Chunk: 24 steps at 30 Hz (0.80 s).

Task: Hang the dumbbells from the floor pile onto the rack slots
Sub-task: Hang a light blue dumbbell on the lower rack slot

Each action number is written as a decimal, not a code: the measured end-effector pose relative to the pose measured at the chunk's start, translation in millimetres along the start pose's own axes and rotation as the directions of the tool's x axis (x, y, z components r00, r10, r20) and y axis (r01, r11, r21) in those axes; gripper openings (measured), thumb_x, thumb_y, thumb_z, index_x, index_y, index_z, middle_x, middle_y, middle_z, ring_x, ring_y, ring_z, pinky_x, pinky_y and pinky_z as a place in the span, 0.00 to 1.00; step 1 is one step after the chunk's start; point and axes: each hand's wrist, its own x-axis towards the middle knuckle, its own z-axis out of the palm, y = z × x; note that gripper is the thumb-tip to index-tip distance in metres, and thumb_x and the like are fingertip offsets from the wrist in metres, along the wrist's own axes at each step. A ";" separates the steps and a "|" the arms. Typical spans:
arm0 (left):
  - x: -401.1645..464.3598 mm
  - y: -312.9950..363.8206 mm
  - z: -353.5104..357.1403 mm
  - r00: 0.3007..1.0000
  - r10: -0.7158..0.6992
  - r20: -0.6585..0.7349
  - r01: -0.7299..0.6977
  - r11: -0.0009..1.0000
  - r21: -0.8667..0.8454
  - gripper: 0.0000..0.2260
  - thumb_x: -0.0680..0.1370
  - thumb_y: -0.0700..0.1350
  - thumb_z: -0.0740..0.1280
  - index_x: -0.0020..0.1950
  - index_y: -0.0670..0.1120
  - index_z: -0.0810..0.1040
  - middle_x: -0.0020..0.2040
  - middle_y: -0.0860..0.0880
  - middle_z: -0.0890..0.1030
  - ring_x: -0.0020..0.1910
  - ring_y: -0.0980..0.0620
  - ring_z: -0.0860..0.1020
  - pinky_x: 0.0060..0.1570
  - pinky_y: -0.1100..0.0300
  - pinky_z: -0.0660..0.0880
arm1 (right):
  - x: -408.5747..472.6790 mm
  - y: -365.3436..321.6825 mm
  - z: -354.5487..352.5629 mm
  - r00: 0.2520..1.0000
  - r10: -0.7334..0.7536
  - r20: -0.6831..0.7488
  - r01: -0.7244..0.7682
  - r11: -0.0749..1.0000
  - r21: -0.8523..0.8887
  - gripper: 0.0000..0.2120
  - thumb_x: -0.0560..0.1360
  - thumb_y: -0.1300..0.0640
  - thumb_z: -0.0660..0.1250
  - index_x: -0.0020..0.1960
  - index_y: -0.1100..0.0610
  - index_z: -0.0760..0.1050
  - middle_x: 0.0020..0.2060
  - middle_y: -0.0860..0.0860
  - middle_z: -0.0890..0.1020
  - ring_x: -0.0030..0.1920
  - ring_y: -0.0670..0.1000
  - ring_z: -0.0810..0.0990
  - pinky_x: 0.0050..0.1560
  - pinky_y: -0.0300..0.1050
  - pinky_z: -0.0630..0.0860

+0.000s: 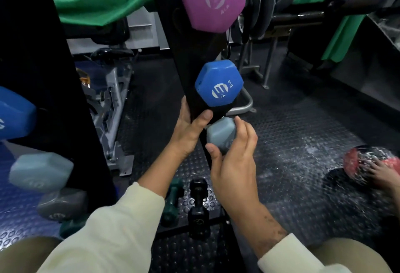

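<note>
R hand (232, 162) gripping grey dumbbell (220, 136) head, L hand (190, 127) just beside, holding rack (194, 40) upright

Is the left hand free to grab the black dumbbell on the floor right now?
Probably not yet: the left hand grips the rack upright. The black dumbbell lies uncovered below, so letting go would free it.

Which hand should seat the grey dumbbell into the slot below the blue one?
Right. The right hand already grips the grey dumbbell just under the blue dumbbell, beside the rack upright. The left hand holds that upright, likely steadying it.
</note>
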 end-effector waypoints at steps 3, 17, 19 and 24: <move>2.1 -1.9 0.4 1.000 0.001 -0.005 -0.001 1.000 -0.003 0.46 0.66 0.75 0.72 0.76 0.49 0.68 0.67 0.51 0.79 0.67 0.52 0.78 0.69 0.46 0.74 | 1.6 4.6 3.4 1.000 -0.031 -0.001 0.031 1.000 -0.001 0.35 0.83 0.49 0.66 0.83 0.57 0.53 0.79 0.53 0.57 0.72 0.56 0.71 0.62 0.61 0.80; -61.4 -13.4 -28.3 0.995 -0.038 0.097 0.025 0.991 0.129 0.41 0.74 0.76 0.60 0.82 0.68 0.47 0.83 0.60 0.56 0.81 0.57 0.58 0.79 0.44 0.62 | -3.9 0.1 -23.5 0.997 -0.054 0.062 0.057 0.997 -0.051 0.36 0.82 0.40 0.66 0.84 0.42 0.52 0.81 0.48 0.54 0.67 0.55 0.78 0.59 0.58 0.82; -82.0 -21.9 -21.1 0.995 -0.029 0.098 0.015 0.991 0.131 0.42 0.77 0.63 0.71 0.82 0.68 0.46 0.83 0.60 0.57 0.79 0.54 0.65 0.72 0.54 0.71 | -4.6 -0.8 -25.4 0.995 -0.061 0.083 0.068 0.994 -0.083 0.36 0.80 0.39 0.69 0.82 0.36 0.54 0.80 0.47 0.54 0.62 0.56 0.80 0.55 0.58 0.83; -86.5 -41.2 6.5 0.998 0.023 0.062 -0.041 0.950 0.310 0.43 0.80 0.40 0.70 0.85 0.59 0.46 0.74 0.46 0.74 0.60 0.58 0.82 0.50 0.70 0.78 | -2.6 4.2 -20.5 0.996 -0.051 0.072 0.060 0.989 -0.132 0.34 0.79 0.46 0.73 0.78 0.32 0.60 0.79 0.46 0.56 0.59 0.55 0.81 0.53 0.58 0.84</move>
